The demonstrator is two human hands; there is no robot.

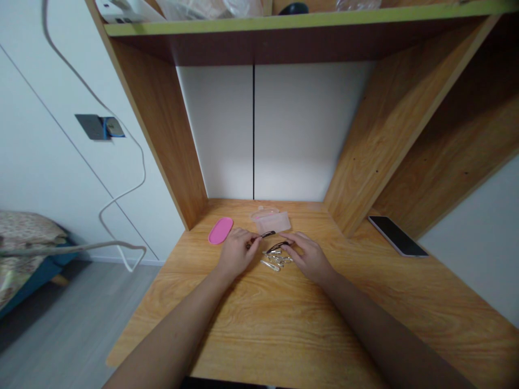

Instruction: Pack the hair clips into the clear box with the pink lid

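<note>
My left hand (238, 249) pinches a black hair clip (268, 234) that points to the right, above the desk. Between the thumb and fingers of my right hand (307, 254) is another dark hair clip (277, 247), angled down to the left. Just below it lies a small pile of silver hair clips (277, 259) on the wood, with one clip (270, 266) lying at its near left edge. Behind my hands stands a clear plastic box (279, 222), its transparent lid (259, 213) at the back. A pink oval tray (220, 230) rests left of my left hand.
The wooden desk (259, 335) sits under a shelf (308, 21) with side panels left and right. A dark-screened phone or tablet (397, 236) lies at the right. A white cable (140, 162) hangs at the left, near a wall socket (99, 127) and a bed (28, 243).
</note>
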